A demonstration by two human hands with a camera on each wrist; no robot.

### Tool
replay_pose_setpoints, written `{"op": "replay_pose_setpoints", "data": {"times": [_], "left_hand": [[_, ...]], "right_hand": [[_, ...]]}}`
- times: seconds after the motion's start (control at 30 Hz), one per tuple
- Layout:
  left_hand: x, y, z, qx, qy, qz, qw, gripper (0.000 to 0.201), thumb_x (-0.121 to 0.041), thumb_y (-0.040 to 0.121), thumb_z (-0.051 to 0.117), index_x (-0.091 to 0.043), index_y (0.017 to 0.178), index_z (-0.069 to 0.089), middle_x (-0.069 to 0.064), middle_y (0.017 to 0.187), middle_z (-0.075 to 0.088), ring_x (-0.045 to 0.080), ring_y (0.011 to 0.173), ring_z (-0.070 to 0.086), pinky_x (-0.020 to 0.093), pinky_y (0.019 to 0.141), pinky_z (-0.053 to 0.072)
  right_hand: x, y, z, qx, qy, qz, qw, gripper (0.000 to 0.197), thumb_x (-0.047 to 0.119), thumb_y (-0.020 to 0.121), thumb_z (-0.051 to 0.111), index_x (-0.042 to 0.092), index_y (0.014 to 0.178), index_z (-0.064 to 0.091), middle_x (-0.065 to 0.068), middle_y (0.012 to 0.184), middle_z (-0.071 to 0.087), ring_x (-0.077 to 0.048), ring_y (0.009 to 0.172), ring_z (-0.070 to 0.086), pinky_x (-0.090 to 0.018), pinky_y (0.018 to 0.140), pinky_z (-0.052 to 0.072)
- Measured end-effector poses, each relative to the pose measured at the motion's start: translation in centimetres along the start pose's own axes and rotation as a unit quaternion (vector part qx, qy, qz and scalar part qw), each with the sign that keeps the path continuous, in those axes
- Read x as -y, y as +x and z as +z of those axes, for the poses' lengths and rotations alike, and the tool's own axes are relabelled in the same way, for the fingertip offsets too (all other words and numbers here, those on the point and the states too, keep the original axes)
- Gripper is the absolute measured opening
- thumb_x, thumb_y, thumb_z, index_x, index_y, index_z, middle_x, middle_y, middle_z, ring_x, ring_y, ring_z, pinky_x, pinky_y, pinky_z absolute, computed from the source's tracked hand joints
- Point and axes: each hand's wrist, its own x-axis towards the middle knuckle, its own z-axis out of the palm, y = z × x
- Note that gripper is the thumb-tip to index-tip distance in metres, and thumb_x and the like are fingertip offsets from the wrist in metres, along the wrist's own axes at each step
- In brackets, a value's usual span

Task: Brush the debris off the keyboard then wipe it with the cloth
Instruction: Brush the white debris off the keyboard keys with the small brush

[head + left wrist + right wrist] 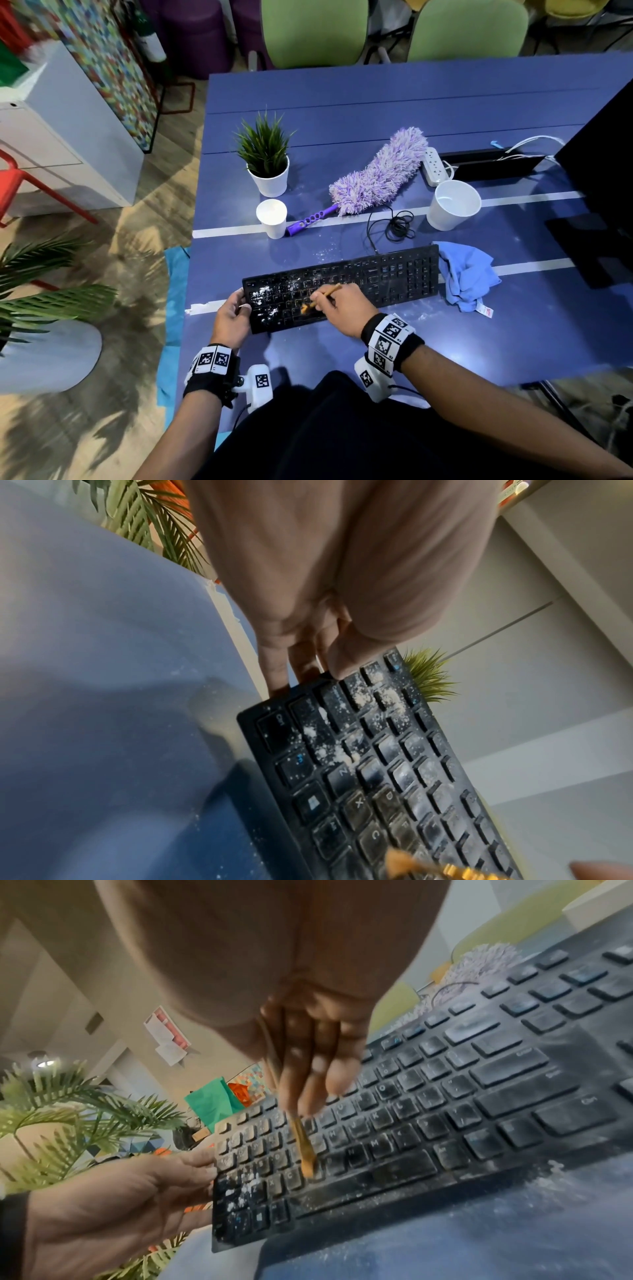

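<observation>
Black keyboard point(342, 286) at table's point(376, 102) 6 o'clock, left keys powdered | left hand point(231, 317) grips its 9 o'clock end, steadying | right hand point(342, 310) pinches brush point(322, 296), bristles on keys | cloth point(466, 274) waits at 3 o'clock

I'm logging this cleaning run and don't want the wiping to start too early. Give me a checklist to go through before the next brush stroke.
1. Left hand steadies the keyboard at its left end: ok.
2. Right hand pinches the brush: ok.
3. Bristles on the keys: ok, near the bottom letter row.
4. Debris cleared: not ok, white powder lies on the left keys.
5. Blue cloth within reach at the keyboard's right end: ok.
6. Keyboard lying flat: cannot tell.
</observation>
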Motion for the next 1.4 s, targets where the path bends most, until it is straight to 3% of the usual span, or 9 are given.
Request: {"op": "replay_pose_setpoints", "data": {"times": [0.1,0.47,0.53,0.67,0.8,1.0,1.1,1.3,1.4], "left_hand": [[0.1,0.2,0.1,0.001,0.003,0.005,1.000,0.043,0.011,0.095,0.042,-0.017,0.121,0.061,0.006,0.111,0.070,0.020,0.103,0.064,0.036,0.099,0.047],[0.9,-0.2,0.2,-0.017,0.004,0.007,1.000,0.043,0.014,0.094,0.042,-0.011,0.125,0.058,0.011,0.114,0.067,0.021,0.105,0.061,0.037,0.104,0.044],[0.9,-0.1,0.3,-0.016,0.002,0.012,1.000,0.043,0.015,0.094,0.042,-0.011,0.125,0.058,0.010,0.113,0.067,0.021,0.105,0.060,0.037,0.104,0.044],[0.9,-0.1,0.2,-0.014,0.006,0.018,1.000,0.043,0.015,0.094,0.042,-0.009,0.126,0.057,0.012,0.115,0.067,0.021,0.106,0.060,0.036,0.104,0.043],[1.4,0.4,-0.1,-0.008,0.027,0.019,0.999,0.042,0.012,0.094,0.044,-0.010,0.128,0.057,0.012,0.118,0.068,0.023,0.109,0.061,0.037,0.105,0.044],[1.1,0.0,0.2,-0.004,0.020,0.037,0.999,0.043,0.017,0.093,0.041,-0.007,0.127,0.055,0.010,0.114,0.065,0.019,0.105,0.059,0.007,0.088,0.046],[0.9,0.1,0.1,-0.006,0.022,0.038,0.999,0.042,0.016,0.093,0.042,-0.005,0.128,0.055,0.010,0.114,0.065,0.020,0.104,0.058,0.005,0.086,0.045],[0.8,0.3,0.2,-0.010,0.016,0.034,0.999,0.042,0.015,0.094,0.042,-0.004,0.130,0.054,0.012,0.117,0.065,0.020,0.107,0.059,0.007,0.089,0.045],[1.1,0.4,0.1,-0.009,0.019,0.032,0.999,0.042,0.015,0.094,0.042,-0.004,0.130,0.054,0.012,0.116,0.065,0.020,0.106,0.059,0.007,0.089,0.045]], "right_hand": [[-0.5,-0.3,0.0,-0.079,0.031,0.007,0.996,0.033,0.034,0.101,0.041,0.018,0.093,0.068,-0.002,0.080,0.071,-0.019,0.074,0.066,-0.031,0.074,0.052],[-1.0,-0.5,0.0,-0.015,-0.023,0.010,1.000,0.036,0.035,0.101,0.039,0.016,0.085,0.065,-0.003,0.071,0.069,-0.018,0.065,0.061,-0.029,0.068,0.049],[-0.9,-0.7,-0.3,-0.060,0.001,0.003,0.998,0.031,0.032,0.101,0.041,0.016,0.090,0.066,0.000,0.075,0.068,-0.015,0.066,0.059,-0.027,0.067,0.046],[-0.5,-0.7,0.0,-0.002,0.005,-0.013,1.000,0.032,0.033,0.101,0.043,0.017,0.094,0.069,-0.002,0.082,0.072,-0.019,0.075,0.065,-0.032,0.075,0.052],[0.2,-0.6,0.1,-0.067,0.031,-0.055,0.996,0.029,0.027,0.101,0.046,0.012,0.104,0.071,-0.002,0.097,0.073,-0.013,0.086,0.066,-0.019,0.082,0.047],[0.9,-0.2,0.2,-0.047,0.062,-0.067,0.995,0.027,0.025,0.100,0.048,0.013,0.105,0.072,0.001,0.100,0.073,-0.008,0.087,0.063,-0.015,0.081,0.047],[0.9,-0.5,1.0,0.029,0.028,-0.059,0.997,0.030,0.031,0.100,0.045,0.017,0.103,0.071,0.000,0.095,0.073,-0.013,0.080,0.064,-0.025,0.079,0.051],[0.6,-0.7,0.9,-0.026,0.023,-0.039,0.999,0.031,0.029,0.101,0.044,0.013,0.096,0.071,-0.004,0.084,0.072,-0.020,0.072,0.065,-0.031,0.074,0.053],[1.4,-0.7,-0.3,-0.044,0.058,-0.041,0.996,0.030,0.028,0.101,0.046,0.013,0.099,0.072,0.001,0.089,0.073,-0.010,0.077,0.064,-0.020,0.076,0.049]]}}
